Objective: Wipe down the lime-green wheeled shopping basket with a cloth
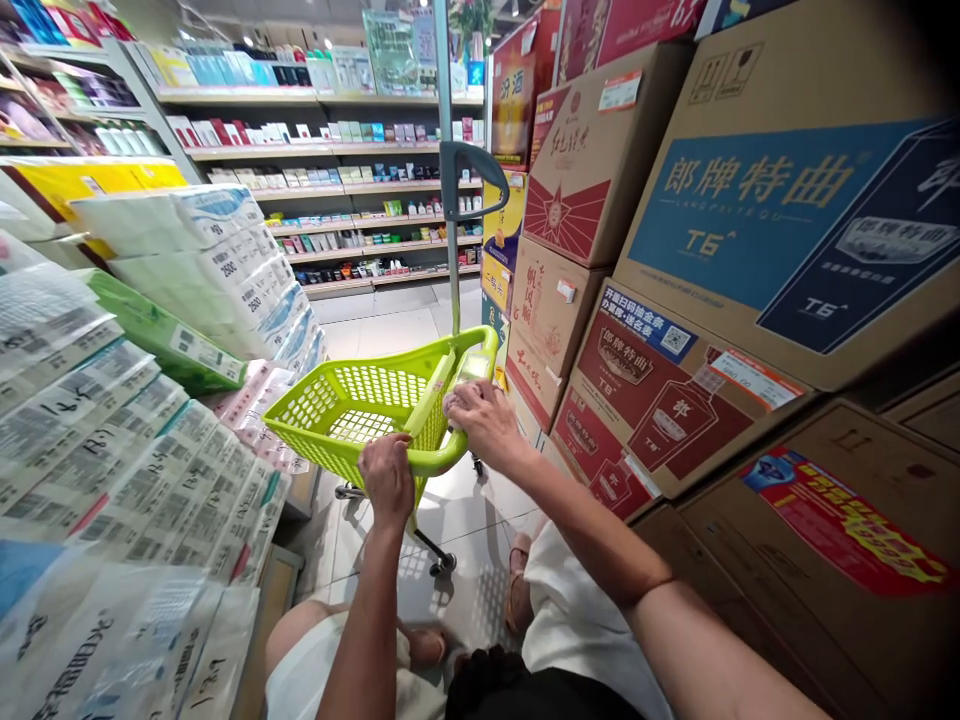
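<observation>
Narrow aisle, both hands at the cart

Green shopping cart (379, 385) stands just ahead of the person, between wrapped paper packs (142, 450) on the left and stacked cartons (750, 200) on the right. Left hand (388, 480) curls around the handle (439, 462). Right hand (484, 415) lies at the handle's far side, beside a pale item (474, 367); whether it grips either, cannot tell. Step in hand, by judgement: steadying or steering the cart. Any forward push calls for even pressure and clearance from both stacks.
</observation>
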`<state>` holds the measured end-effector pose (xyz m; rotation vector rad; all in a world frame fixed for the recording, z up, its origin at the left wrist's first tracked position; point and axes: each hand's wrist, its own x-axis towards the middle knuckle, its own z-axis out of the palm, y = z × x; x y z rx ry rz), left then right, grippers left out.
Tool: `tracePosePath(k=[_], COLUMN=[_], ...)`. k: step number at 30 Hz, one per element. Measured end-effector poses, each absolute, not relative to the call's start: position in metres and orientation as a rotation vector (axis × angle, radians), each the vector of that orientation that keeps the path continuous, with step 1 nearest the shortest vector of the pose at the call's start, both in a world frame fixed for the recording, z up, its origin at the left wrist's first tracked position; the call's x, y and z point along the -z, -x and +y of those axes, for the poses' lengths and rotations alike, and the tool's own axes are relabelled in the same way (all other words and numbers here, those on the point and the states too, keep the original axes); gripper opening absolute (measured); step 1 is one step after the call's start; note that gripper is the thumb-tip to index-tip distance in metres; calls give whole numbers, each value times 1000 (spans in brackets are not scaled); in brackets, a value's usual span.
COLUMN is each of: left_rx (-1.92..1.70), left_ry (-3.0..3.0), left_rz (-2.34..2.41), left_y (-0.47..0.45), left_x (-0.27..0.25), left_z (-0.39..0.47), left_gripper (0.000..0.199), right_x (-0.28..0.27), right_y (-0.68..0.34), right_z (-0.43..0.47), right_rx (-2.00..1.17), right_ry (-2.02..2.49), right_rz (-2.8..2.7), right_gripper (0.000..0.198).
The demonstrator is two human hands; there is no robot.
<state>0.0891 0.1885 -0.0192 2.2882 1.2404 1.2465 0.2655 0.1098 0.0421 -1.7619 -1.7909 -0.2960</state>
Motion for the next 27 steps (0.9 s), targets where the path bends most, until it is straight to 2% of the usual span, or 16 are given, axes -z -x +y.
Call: tracePosePath(k=[4, 8, 13, 15, 20, 23, 27], left_rx=[-1288, -1266, -1252, -1251, -1175, -1114, -1061], left_ry=[-2296, -2336, -2351, -2360, -2380, -2388, -2404], left_rz=[1289, 1303, 1335, 1350, 1335, 1293, 1323], left_y=[-96, -97, -103, -104, -104, -108, -118], left_x=[22, 24, 24, 24, 24, 22, 21], left_z=[185, 186, 188, 189, 189, 185, 178], left_gripper=[44, 42, 43, 44, 50, 54, 51], right_x=[-34, -17, 15, 28, 34, 30, 42], right_y=[-251, -269, -247, -225, -255, -290, -258], right_z=[94, 101, 99, 91, 107, 123, 105], right_rx=[282, 277, 261, 259, 241, 214, 284], right_ry=[1703, 1672, 1650, 1589, 1540, 1618, 1584], right_rz=[-1852, -1574, -1200, -1160, -1140, -1133, -1132], right_gripper=[31, 44, 50, 57, 52, 60, 72])
